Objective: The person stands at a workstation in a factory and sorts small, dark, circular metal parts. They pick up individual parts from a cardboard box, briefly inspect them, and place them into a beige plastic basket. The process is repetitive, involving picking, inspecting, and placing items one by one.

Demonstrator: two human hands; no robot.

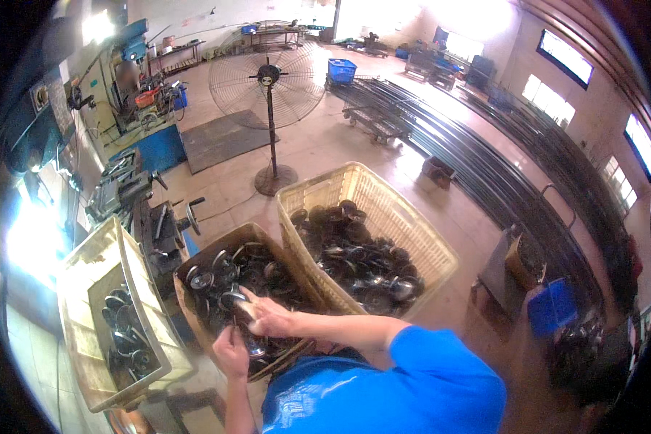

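Note:
My right hand (270,318) reaches over the middle brown bin (301,266). Its fingers are closed around a shiny round flanged metal part (231,298), close above the pile. Just nearer to me, my left hand (231,353) is curled closed at the bin's near left side; whatever its fingers hold is hidden. Dark and shiny flanged metal wheels (224,269) fill this bin beneath both hands.
A cream slatted basket (405,211) with similar parts adjoins on the right. Another cream bin (87,311) with several parts stands left. A machine vise (163,228), a pedestal fan (269,130) and long metal bars (456,137) lie beyond.

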